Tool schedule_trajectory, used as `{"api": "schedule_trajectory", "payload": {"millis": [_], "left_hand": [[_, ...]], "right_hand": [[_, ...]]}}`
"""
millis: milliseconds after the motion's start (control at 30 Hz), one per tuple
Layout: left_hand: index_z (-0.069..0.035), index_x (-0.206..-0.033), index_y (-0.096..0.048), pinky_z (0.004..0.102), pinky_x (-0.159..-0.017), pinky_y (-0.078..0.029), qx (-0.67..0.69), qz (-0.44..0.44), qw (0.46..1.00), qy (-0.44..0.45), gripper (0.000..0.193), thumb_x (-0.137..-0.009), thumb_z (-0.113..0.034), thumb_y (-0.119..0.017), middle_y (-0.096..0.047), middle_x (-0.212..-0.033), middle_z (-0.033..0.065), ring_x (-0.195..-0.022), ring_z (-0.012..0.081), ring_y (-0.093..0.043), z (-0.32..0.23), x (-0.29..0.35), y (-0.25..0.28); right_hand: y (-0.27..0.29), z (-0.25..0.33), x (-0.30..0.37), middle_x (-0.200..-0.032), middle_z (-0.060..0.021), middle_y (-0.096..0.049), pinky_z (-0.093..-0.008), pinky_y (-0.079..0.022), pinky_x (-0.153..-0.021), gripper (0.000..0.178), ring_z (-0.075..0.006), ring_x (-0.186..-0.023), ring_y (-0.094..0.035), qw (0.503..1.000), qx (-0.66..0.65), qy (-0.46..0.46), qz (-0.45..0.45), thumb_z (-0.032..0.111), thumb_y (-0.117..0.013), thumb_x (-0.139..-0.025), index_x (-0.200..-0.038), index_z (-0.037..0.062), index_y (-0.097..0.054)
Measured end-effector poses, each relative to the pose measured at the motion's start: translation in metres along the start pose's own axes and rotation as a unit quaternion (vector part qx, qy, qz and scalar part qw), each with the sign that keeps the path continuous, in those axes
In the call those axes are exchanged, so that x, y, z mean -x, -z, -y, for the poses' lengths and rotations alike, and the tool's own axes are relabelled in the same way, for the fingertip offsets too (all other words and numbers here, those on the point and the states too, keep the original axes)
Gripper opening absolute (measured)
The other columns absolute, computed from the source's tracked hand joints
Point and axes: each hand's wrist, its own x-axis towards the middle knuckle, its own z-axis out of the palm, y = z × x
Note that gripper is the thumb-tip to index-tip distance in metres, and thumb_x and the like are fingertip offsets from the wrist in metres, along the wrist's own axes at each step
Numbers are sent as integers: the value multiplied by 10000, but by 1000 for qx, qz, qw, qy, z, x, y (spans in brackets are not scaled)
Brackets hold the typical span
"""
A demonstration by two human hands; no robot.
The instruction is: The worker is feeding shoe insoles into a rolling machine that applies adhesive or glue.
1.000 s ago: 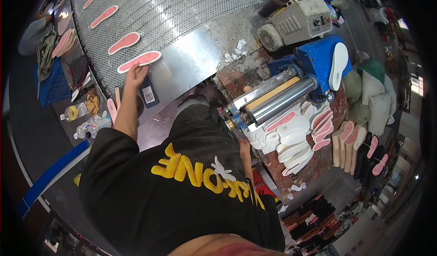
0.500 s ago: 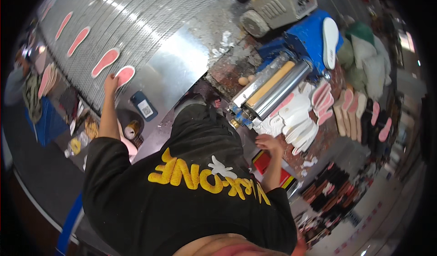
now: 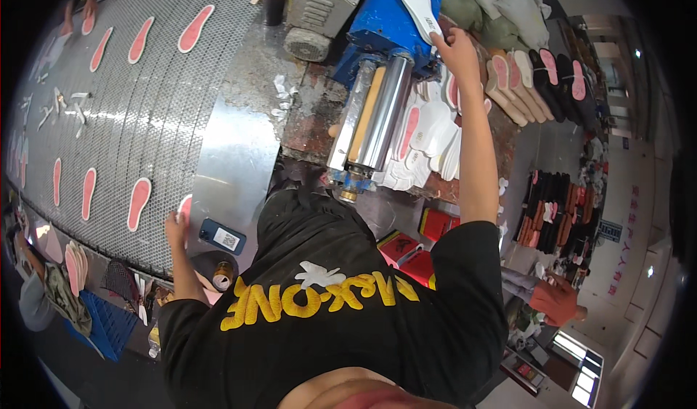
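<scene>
My left hand point(image 3: 176, 229) is at the near edge of a mesh conveyor belt point(image 3: 131, 144), its fingers closed on the edge of a pink insole with a white rim point(image 3: 186, 207). My right arm reaches forward to the blue roller machine point(image 3: 377, 20). There my right hand point(image 3: 460, 49) pinches the lower end of a white insole point(image 3: 415, 1) that lies on the machine's blue housing. Below that hand, beside the steel roller point(image 3: 390, 111), white insoles point(image 3: 434, 129) are piled, with a pink-faced one point(image 3: 409, 131) among them.
Several pink insoles lie spaced on the belt. A phone point(image 3: 221, 236) rests on the metal plate point(image 3: 236, 162), near an open can point(image 3: 223, 274). A grey motor point(image 3: 319, 9) stands behind the rollers. Red boxes point(image 3: 406, 256) sit low at right; another person's hand point(image 3: 89, 8) is at the far left.
My right hand has gone from beside the insole pile up to the white insole on the housing. My left hand remains at the pink insole. The whole view has turned.
</scene>
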Motion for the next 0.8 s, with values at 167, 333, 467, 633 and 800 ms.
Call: {"api": "schedule_trajectory", "payload": {"millis": [167,333,467,633,800], "left_hand": [[-32,-1033,-596,451,-791,-451,9,-16,1000,-23,379,-858,-368,-566,-619,-927,227,-905,385,-578,-22,15,-6],[-29,-1013,-594,439,-800,-444,28,-8,1000,10,326,-876,-319,-535,-607,-919,212,-913,383,-554,-41,29,-11],[-10,-982,-591,448,-766,-455,63,7,997,34,304,-873,-287,-531,-614,-913,225,-863,401,-573,-44,31,-12],[24,-895,-594,443,-736,-461,75,-38,996,21,305,-835,-274,-579,-619,-844,240,-809,413,-590,-54,34,-6],[39,-893,-596,428,-757,-471,106,3,990,98,334,-811,-285,-596,-622,-851,252,-830,409,-599,-68,33,-3]], "right_hand": [[-18,13,-16,-885,-240,-650,-406,-485,-768,631,-344,-848,-642,994,18,-88,63,507,-687,-705,-978,-57,-619],[-15,7,-15,-906,-154,-658,-345,-498,-685,444,-230,-770,-638,984,-152,-84,-49,292,-714,-754,-1010,-54,-603],[-1,-11,-6,-929,-93,-608,-265,-461,-573,258,-174,-706,-594,770,-607,-181,-78,67,-555,-865,-1112,9,-507],[12,-36,52,-900,-26,-587,-244,-461,-588,278,-132,-689,-550,668,-704,-212,-115,79,-504,-881,-1155,122,-495],[-2,-79,134,-958,-20,-578,-244,-423,-574,449,-124,-693,-503,600,-743,-273,-119,59,-504,-842,-1283,120,-449]]}}
